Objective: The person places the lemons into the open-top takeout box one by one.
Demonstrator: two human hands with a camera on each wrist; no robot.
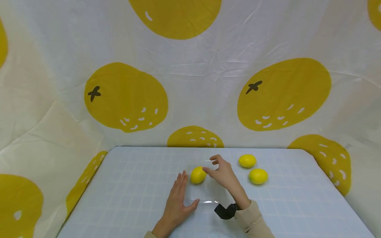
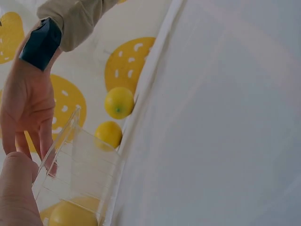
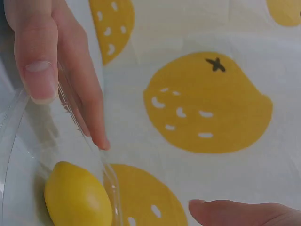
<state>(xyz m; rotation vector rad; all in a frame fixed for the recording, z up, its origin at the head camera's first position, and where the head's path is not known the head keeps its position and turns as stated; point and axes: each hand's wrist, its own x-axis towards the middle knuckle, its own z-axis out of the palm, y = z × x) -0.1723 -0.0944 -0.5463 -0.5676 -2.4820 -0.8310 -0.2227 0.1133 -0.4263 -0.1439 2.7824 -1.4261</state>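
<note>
A clear plastic box (image 1: 208,200) stands on the table with one lemon (image 1: 197,176) inside it. My left hand (image 1: 177,198) lies along the box's left side, fingers straight, with the thumb at its near edge. Over the right part of the box hovers my right hand (image 1: 221,172), its fingers loosely bent and nothing between them. In the head view its thumb tip overlaps the lemon's edge, but the right wrist view shows the thumb (image 3: 240,212) apart from the lemon (image 3: 77,195). The left wrist view shows the right hand (image 2: 30,99) hanging beyond the box wall.
Two more lemons, one farther back (image 1: 247,161) and one nearer (image 1: 258,176), lie on the table right of the box. A pale checked cloth (image 1: 134,185) covers the table. Behind it hangs a white curtain (image 1: 202,89) printed with big yellow fruit.
</note>
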